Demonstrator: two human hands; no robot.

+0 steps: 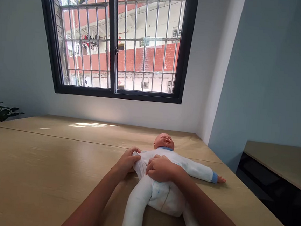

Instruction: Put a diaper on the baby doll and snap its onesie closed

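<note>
A baby doll (168,199) lies on its back on the wooden table, its head at the far end and its legs toward me. It wears a white shirt (179,160) with blue collar and cuff. My left hand (127,162) pinches the shirt's edge at the doll's side and holds the cloth stretched out. Over the doll's belly, my right hand (163,168) is closed on the shirt's front. The doll's arm on the right is stretched out on the table; the other arm is mostly hidden behind my left hand.
The wooden table (42,174) spreads widely to the left, with a seam across it. A barred window (117,39) is in the wall behind. Plant leaves (0,112) show at the far left. A second, dark-sided table (280,166) stands at the right.
</note>
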